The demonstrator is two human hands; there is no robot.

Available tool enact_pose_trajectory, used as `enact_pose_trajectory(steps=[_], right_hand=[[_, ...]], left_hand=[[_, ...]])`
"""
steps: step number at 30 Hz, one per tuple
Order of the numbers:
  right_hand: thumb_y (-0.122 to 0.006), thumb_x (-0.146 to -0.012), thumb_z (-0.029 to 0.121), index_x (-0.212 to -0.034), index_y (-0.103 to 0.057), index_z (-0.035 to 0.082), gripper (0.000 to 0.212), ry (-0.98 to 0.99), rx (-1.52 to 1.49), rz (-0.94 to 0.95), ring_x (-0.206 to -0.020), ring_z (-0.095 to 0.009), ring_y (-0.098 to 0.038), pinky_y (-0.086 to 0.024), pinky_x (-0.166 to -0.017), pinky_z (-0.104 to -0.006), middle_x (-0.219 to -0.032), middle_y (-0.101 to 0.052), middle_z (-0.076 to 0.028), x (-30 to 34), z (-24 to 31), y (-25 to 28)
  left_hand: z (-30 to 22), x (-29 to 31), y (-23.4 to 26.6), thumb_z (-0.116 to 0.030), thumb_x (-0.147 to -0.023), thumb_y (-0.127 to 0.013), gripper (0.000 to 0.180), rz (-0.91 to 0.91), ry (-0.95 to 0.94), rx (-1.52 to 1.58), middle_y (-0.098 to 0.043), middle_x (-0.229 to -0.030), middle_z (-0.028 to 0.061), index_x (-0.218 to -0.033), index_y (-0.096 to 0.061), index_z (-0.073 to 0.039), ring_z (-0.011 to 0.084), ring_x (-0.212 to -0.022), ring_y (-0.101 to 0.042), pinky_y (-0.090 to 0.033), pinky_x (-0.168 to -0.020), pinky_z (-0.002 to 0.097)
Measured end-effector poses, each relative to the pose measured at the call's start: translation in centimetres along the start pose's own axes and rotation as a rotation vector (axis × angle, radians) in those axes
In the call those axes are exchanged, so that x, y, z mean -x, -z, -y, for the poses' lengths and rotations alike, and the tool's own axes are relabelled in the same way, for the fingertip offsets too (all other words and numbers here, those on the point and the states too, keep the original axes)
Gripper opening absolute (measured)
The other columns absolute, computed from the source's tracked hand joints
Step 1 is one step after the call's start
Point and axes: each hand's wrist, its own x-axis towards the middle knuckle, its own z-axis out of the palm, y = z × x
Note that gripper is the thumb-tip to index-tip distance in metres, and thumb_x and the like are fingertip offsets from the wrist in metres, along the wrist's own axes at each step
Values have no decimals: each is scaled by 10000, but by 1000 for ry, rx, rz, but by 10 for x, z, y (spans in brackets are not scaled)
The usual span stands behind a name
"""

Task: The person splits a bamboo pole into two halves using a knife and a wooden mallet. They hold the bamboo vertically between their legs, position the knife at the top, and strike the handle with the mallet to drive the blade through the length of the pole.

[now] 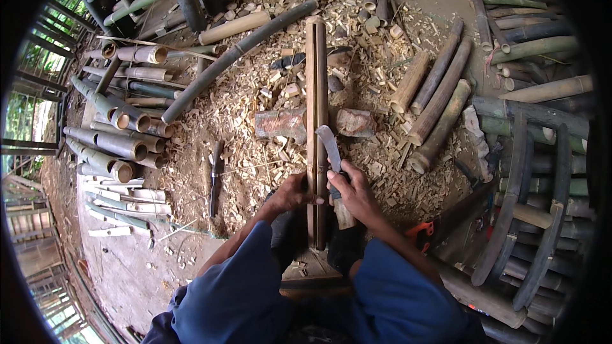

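Over the chip-strewn ground, the right hand (358, 192) is closed round the handle of a knife (333, 153), blade laid against the split bamboo (316, 114). The left hand (294, 191) clasps that bamboo low on its left side. It lies across a log (280, 122), pointing away. It looks stiff, light and splintery-edged; best held low, clear of the blade.

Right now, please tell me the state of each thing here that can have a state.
Split bamboo pole: lying lengthwise, propped on a log.
Knife: gripped, blade against the pole's right edge.
Right hand: closed on the knife handle.
Left hand: gripping the pole's left side.
Log: lying crosswise under the pole.
Second knife: lying unused on the ground.
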Motion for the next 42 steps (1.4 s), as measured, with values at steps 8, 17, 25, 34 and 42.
enact_pose_trajectory(steps=[8, 17, 25, 34, 42], right_hand=[[-640, -986, 213, -1039, -596, -31, 254, 52, 63, 115, -773, -350, -705, -526, -695, -466, -793, -658, -203, 23, 31, -4], [-552, -1044, 239, -1436, -502, 13, 455, 300, -370, -258, -639, -144, -655, -586, -502, -303, -888, -653, -89, -80, 107, 49], [-521, -1002, 236, -1269, -560, -25, 376, -188, -740, -294, -592, -235, -653, -580, -518, -389, -787, -647, -129, 9, 5, 68], [-522, -1051, 221, -1329, -579, 6, 356, -273, -591, -308, -601, -210, -651, -569, -505, -363, -779, -643, -106, 65, -13, 64], [-535, -1036, 218, -1315, -580, -3, 359, -96, -602, -411, -584, -205, -627, -522, -507, -367, -763, -637, -122, 110, 17, 103]], left_hand=[[5, 4, 0, -160, -714, -965, 671, -82, 42, -51, -735, -1073, 104, -1258, -618, 23, 177, -984, -663, -540, -901, 339], [-7, 8, 0, -275, -761, -937, 733, -79, 7, -260, -719, -1157, 165, -1342, -590, 7, 217, -1037, -673, -553, -903, 375], [-4, -9, 13, -373, -819, -869, 795, -89, -80, 132, -686, -1201, 163, -1378, -545, 91, 244, -1069, -656, -512, -975, 384], [-69, -11, 9, -292, -774, -913, 651, -227, -249, 65, -710, -1139, 132, -1247, -650, 71, 216, -1085, -644, -495, -1013, 387], [-167, -1, 10, -282, -706, -978, 880, -307, -673, -198, -682, -1221, 153, -1375, -521, 62, 245, -1126, -672, -566, -998, 413]])
